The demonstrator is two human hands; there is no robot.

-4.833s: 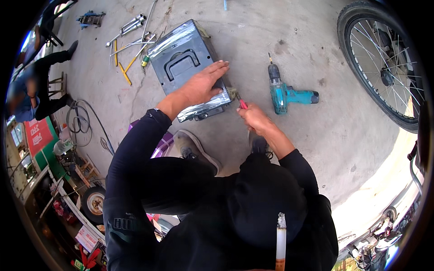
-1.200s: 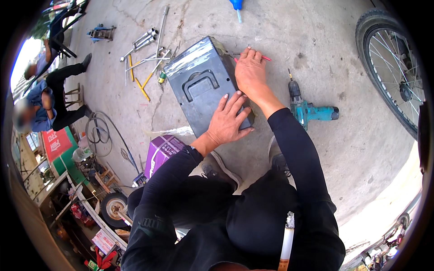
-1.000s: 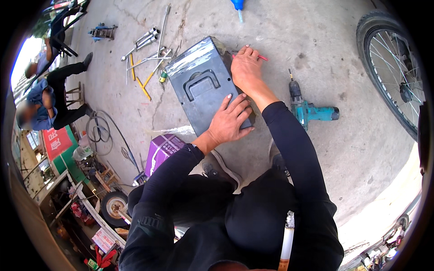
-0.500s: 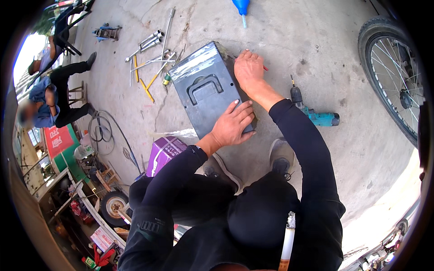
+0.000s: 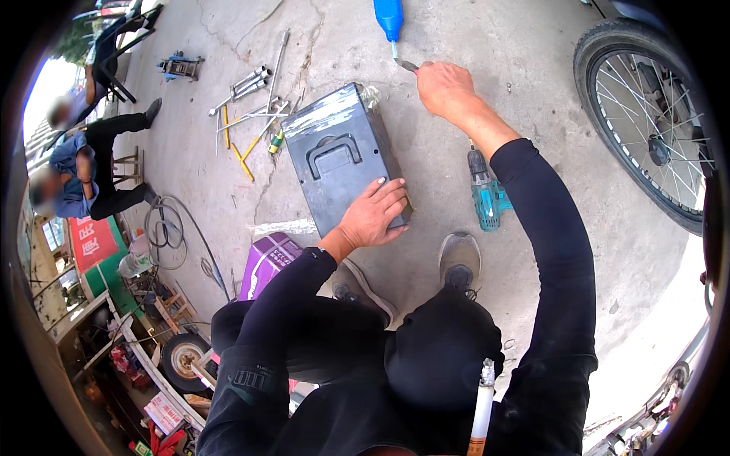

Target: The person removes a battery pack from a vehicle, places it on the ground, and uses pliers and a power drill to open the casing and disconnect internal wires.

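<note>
The right hand (image 5: 445,87) is no longer beside the dark box (image 5: 323,194); it is now well apart from it, farther from the body, near the nozzle of the blue bottle (image 5: 388,19). From its fingers comes out the metal end of the tool (image 5: 407,66), while the red handle, visible before, is now hidden. The left hand (image 5: 372,213) lies closer to the person than in the earliest picture. The right sleeve (image 5: 559,251) now covers most of the grip of the drill (image 5: 485,201).
</note>
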